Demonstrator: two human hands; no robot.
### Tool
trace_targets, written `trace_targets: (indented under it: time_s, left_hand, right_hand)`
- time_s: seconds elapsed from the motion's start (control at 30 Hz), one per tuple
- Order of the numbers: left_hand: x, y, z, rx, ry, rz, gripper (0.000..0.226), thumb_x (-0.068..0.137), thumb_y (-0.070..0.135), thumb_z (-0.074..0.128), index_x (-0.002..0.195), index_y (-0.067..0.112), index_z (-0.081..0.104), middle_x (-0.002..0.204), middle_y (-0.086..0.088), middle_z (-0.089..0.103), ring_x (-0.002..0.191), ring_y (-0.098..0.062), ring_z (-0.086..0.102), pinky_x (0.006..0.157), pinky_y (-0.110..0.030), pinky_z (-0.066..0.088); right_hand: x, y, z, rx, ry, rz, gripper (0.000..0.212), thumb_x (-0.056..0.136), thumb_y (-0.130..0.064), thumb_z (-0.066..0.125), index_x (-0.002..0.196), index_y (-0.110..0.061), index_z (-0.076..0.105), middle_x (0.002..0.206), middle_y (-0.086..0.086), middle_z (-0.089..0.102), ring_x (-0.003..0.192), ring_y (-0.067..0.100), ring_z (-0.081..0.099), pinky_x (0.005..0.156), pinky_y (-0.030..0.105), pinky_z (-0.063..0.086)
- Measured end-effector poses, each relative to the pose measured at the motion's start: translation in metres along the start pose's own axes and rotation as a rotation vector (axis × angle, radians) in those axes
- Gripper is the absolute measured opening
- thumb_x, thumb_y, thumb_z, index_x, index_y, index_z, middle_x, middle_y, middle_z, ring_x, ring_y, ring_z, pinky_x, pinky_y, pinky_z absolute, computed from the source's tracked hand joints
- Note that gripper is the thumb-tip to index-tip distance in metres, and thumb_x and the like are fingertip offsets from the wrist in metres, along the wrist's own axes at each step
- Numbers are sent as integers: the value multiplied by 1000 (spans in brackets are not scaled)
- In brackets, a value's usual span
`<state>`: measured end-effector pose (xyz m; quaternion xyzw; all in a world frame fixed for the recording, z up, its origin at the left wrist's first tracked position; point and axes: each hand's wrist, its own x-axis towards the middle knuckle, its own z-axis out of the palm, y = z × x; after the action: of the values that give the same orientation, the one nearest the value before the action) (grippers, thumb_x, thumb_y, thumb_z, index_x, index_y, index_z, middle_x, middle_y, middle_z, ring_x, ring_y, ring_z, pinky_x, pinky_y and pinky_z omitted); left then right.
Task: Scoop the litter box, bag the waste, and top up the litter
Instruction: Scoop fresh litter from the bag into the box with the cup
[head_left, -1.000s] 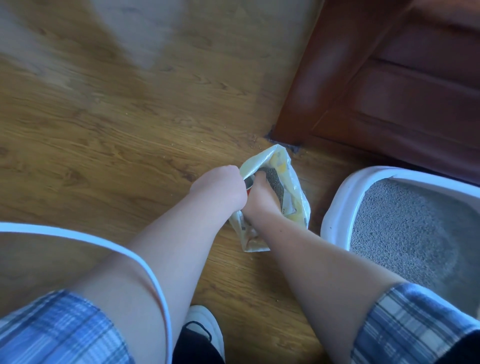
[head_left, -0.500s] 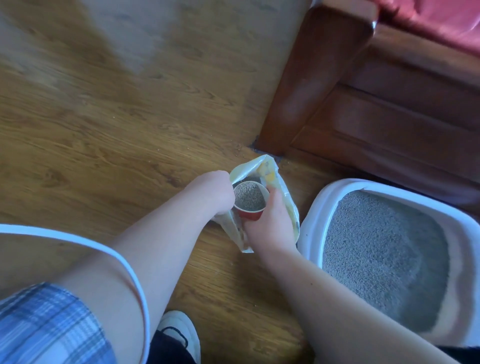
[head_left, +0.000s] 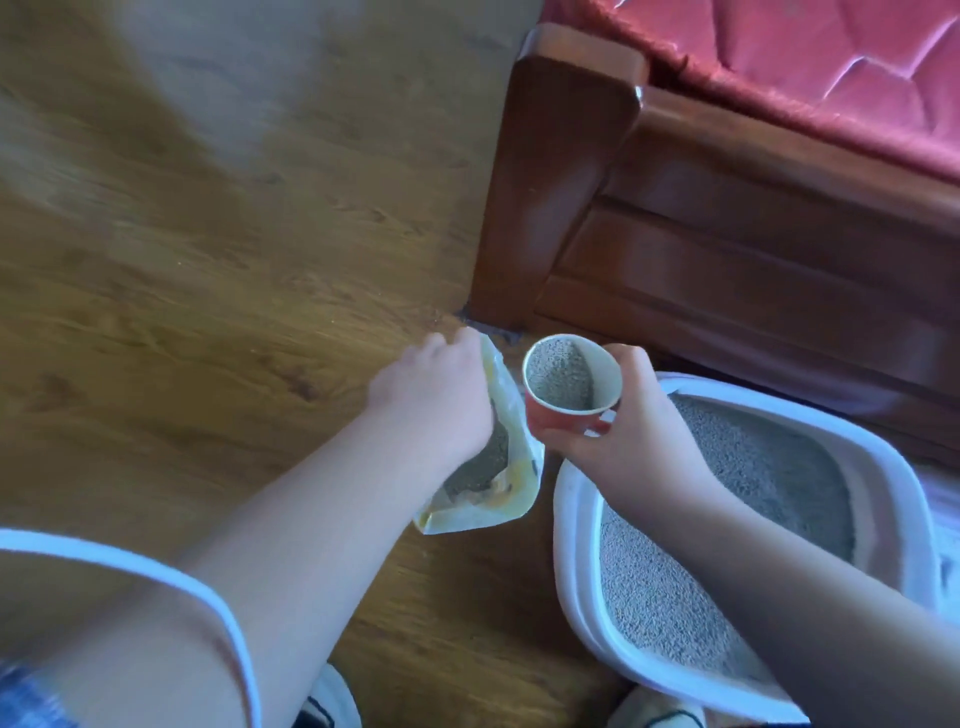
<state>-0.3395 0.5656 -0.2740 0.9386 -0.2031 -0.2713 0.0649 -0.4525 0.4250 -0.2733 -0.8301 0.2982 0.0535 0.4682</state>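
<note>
My right hand (head_left: 618, 415) grips a red paper cup (head_left: 566, 387) nearly full of grey litter. It hangs in the air between the litter bag and the left rim of the litter box. The yellow and white litter bag (head_left: 506, 467) stands open on the wooden floor, with grey litter visible inside. My left hand (head_left: 434, 384) holds the bag's upper left edge. The white litter box (head_left: 566, 551) sits at the lower right, filled with pale grey litter.
A dark wooden sofa frame (head_left: 561, 171) with a red cushion (head_left: 810, 57) stands behind the litter box. Wooden floor (head_left: 208, 260) stretches to the left. My shoes show at the bottom edge.
My right hand has lifted the filled cup out of the bag and carried it right, toward the litter box. My left hand stays on the bag's edge.
</note>
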Motion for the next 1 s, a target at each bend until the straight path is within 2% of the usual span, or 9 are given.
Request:
trace_targets:
  time_s: [0.07, 0.13, 0.27, 0.37, 0.5, 0.63, 0.77, 0.87, 1.0]
  left_hand:
    - [-3, 19, 0, -92, 59, 138, 27, 92, 24, 51, 118, 24, 42, 121, -2, 53, 111, -28, 53, 74, -37, 41]
    - [-4, 36, 6, -179, 80, 226, 30, 92, 27, 52, 121, 25, 43, 122, 1, 54, 110, -26, 53, 80, -41, 48]
    - [-1, 66, 25, -212, 45, 352, 36, 92, 25, 48, 127, 29, 41, 127, 3, 54, 115, -23, 54, 87, -46, 51]
    - [5, 78, 38, -137, -48, 367, 35, 95, 28, 45, 129, 29, 40, 131, 3, 52, 117, -23, 51, 90, -45, 50]
    - [10, 104, 66, -66, -149, 455, 36, 93, 25, 46, 129, 26, 41, 130, -2, 51, 123, -26, 47, 98, -44, 44]
    - [2, 122, 103, 101, -280, 533, 45, 92, 23, 47, 136, 22, 37, 140, -3, 44, 129, -28, 42, 100, -44, 43]
    - [2, 130, 125, 236, -345, 538, 50, 90, 21, 50, 137, 20, 34, 152, -8, 29, 134, -32, 37, 102, -48, 41]
    - [8, 139, 131, 344, -313, 528, 53, 87, 21, 56, 135, 19, 34, 158, -13, 17, 133, -36, 37, 100, -49, 42]
    - [13, 143, 142, 528, -193, 662, 61, 82, 23, 62, 137, 18, 34, 157, -16, 17, 134, -37, 33, 99, -46, 41]
  right_hand:
    - [-1, 6, -17, -47, 14, -18, 57, 70, -46, 85, 109, -44, 44, 102, -26, 64, 90, -3, 65, 85, 39, 56]
    - [-5, 18, -36, -98, 40, -14, 57, 73, -40, 86, 110, -46, 43, 102, -23, 64, 90, 0, 65, 83, 41, 56]
    - [-14, 53, -74, -145, 106, 76, 58, 76, -41, 86, 113, -45, 41, 99, -17, 67, 89, 7, 68, 82, 41, 56]
    - [-26, 78, -93, -215, 142, 147, 58, 75, -44, 84, 110, -47, 38, 92, -17, 67, 85, 11, 68, 76, 38, 56]
    - [-50, 120, -104, -301, 109, 268, 61, 76, -46, 82, 107, -49, 30, 81, -20, 59, 77, 14, 61, 67, 29, 45]
    - [-66, 162, -102, -366, 124, 319, 61, 75, -45, 82, 118, -33, 40, 87, -9, 59, 83, 25, 65, 65, 29, 44]
    - [-64, 186, -109, -498, -31, 249, 60, 79, -36, 78, 122, -24, 38, 95, 0, 63, 89, 31, 67, 69, 35, 48]
    - [-54, 195, -116, -544, -134, 176, 63, 80, -37, 77, 126, -25, 36, 104, 0, 64, 92, 29, 67, 74, 37, 52]
    - [-38, 212, -119, -551, -130, 188, 61, 79, -46, 77, 120, -25, 37, 99, -3, 60, 85, 25, 63, 72, 36, 51]
